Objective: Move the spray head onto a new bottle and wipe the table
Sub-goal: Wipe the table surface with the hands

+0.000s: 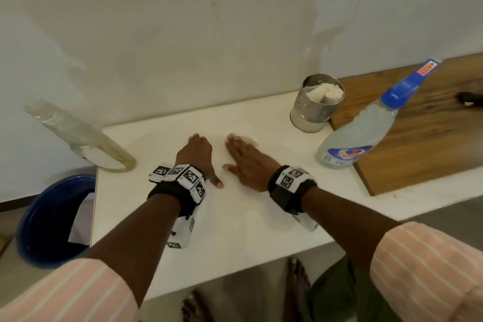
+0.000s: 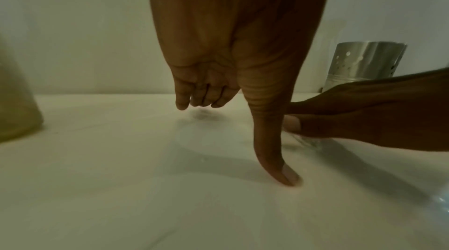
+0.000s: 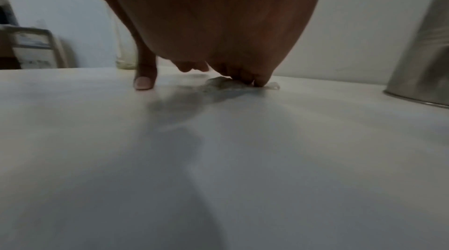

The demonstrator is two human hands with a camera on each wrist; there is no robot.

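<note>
Here we note a white table against a stained pale wall. Left hand rests loosely curled, thumb down; right hand presses a damp wipe flat-fingered. Spray bottle at 2 o'clock, headless bottle at 10.

bottle label illegible, no readable text

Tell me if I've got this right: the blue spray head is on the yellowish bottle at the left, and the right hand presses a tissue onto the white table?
Not quite. In the head view the blue spray head sits on the clear bottle at the right; the yellowish bottle at the left has none. The rest holds: the right hand presses a tissue onto the white table.
</note>
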